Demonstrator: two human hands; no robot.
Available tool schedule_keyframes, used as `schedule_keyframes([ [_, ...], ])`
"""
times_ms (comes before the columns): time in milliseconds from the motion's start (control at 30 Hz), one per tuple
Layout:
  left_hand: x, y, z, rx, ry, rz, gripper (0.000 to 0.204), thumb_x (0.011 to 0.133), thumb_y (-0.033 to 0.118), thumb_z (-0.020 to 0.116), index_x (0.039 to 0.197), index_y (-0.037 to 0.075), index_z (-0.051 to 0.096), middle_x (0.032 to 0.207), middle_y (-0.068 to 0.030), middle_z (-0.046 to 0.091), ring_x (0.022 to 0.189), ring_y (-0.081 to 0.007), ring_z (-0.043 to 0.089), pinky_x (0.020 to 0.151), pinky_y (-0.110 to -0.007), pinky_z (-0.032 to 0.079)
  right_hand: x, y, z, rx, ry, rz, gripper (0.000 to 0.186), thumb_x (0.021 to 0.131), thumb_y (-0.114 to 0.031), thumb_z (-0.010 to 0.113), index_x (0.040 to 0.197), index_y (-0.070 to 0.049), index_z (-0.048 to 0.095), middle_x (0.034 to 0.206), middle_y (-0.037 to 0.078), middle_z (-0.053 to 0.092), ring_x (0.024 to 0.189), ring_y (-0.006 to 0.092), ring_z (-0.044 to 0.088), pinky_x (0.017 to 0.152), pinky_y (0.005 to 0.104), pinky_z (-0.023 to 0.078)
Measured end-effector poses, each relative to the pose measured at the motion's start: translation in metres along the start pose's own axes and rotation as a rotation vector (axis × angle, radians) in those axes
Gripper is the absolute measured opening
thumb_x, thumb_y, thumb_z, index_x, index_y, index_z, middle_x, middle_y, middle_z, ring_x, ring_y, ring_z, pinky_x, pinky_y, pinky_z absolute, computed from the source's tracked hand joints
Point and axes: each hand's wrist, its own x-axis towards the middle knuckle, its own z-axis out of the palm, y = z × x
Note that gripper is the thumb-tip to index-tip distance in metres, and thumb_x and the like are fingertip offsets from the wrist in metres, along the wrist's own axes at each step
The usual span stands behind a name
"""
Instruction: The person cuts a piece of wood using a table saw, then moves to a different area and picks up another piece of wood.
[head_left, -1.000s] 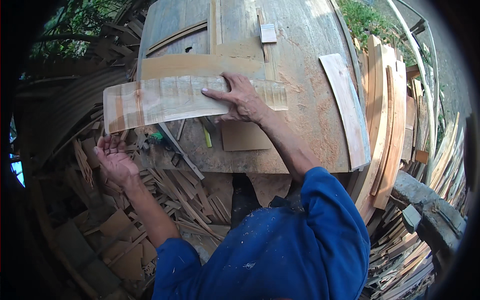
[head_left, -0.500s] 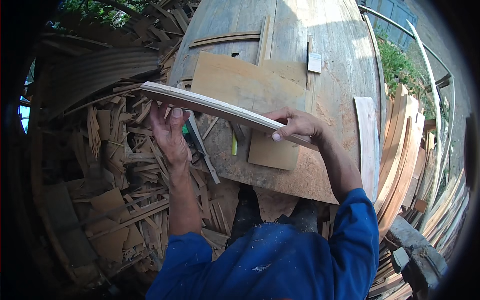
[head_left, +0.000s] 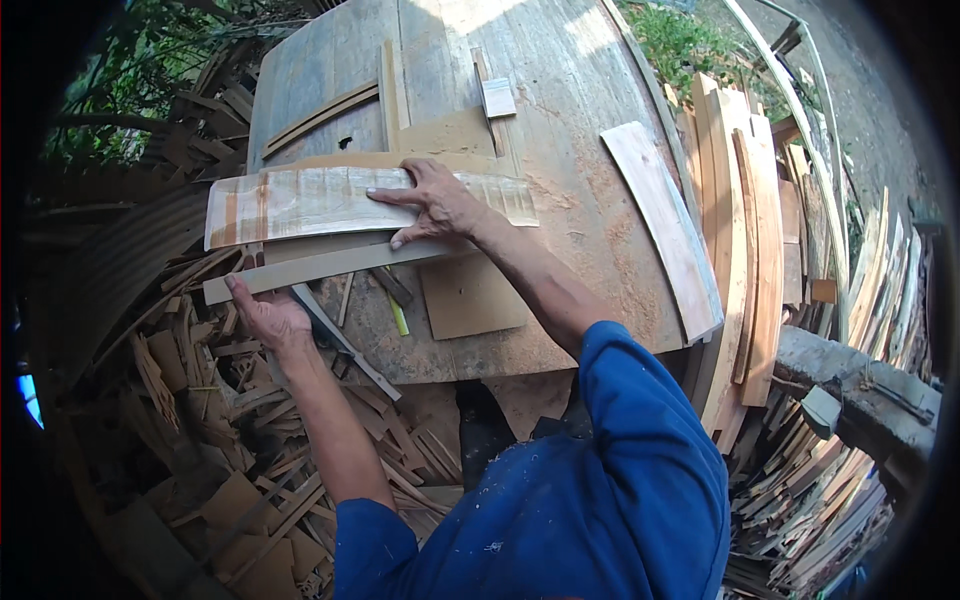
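Note:
My left hand is closed on the left end of a long, narrow tan strip, which lies along the near edge of a wide pale board with brown streaks. Across that board my right hand has its fingers spread, with the thumb at the near edge beside the strip. Tan sheet pieces lie beneath and around both. A yellow-green object and a long metal-looking piece are near the worktable's front edge.
The sawdust-strewn worktable holds another pale board, wood strips and a small block. Offcuts pile at left. Long planks and a grey beam stand at right, beyond the table edge.
Half a second ago both hands held the board tilted edge-up. Now its broad face is up, my right fingers spread on it, and my left hand grips the narrow strip below it.

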Motion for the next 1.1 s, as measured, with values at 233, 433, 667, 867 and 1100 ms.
schedule_keyframes([
  [233, 0.013, 0.0, 0.033, 0.088, 0.051, 0.009, 0.057, 0.09, 0.028, 0.07, 0.135, -0.001, 0.052, 0.136, -0.016, 0.055, 0.121, -0.0317, 0.055, 0.105, -0.05, 0.044, -0.021, 0.002, -0.005, 0.017, 0.091, -0.06, 0.072, 0.071, -0.071, 0.069, 0.134, -0.036, 0.06, 0.136, 0.027, 0.045, 0.128, 0.0426, 0.04, 0.11, 0.0503, 0.03],
  [433, -0.008, 0.0, 0.058, 0.262, 0.265, 0.055, 0.049, 0.088, 0.018, 0.071, 0.128, -0.006, 0.055, 0.13, -0.0176, 0.058, 0.113, -0.0325, 0.06, 0.092, -0.046, 0.054, -0.032, -0.002, 0.003, -0.012, 0.145, 0.006, 0.063, 0.077, -0.068, 0.064, 0.131, -0.036, 0.062, 0.132, 0.027, 0.047, 0.124, 0.0426, 0.043, 0.107, 0.0498, 0.032],
  [667, 0.037, 0.0, 0.018, 0.178, 0.177, -0.008, 0.045, 0.089, 0.019, 0.071, 0.122, -0.009, 0.058, 0.127, -0.0177, 0.06, 0.111, -0.0311, 0.06, 0.096, -0.047, 0.052, -0.027, -0.01, 0.013, -0.008, 0.192, -0.049, 0.057, 0.082, -0.063, 0.061, 0.132, -0.037, 0.061, 0.128, 0.023, 0.047, 0.122, 0.0395, 0.044, 0.108, 0.051, 0.03],
  [867, 0.026, -0.006, 0.037, 0.222, 0.298, -0.095, 0.048, 0.084, 0.023, 0.076, 0.121, -0.005, 0.061, 0.127, -0.0178, 0.061, 0.111, -0.034, 0.061, 0.096, -0.052, 0.051, -0.033, 0.006, 0.024, -0.091, 0.226, 0.052, 0.054, 0.087, -0.059, 0.055, 0.136, -0.039, 0.056, 0.138, 0.021, 0.043, 0.132, 0.0373, 0.039, 0.117, 0.0565, 0.017],
  [1100, 0.032, -0.002, 0.028, 0.272, 0.165, 0.016, 0.047, 0.089, 0.025, 0.069, 0.12, -0.008, 0.058, 0.12, -0.0178, 0.063, 0.104, -0.0321, 0.064, 0.091, -0.047, 0.055, -0.033, -0.017, 0.034, -0.106, 0.25, 0.131, 0.056, 0.087, -0.061, 0.053, 0.138, -0.038, 0.055, 0.143, 0.025, 0.04, 0.137, 0.0384, 0.035, 0.118, 0.0561, 0.015],
])
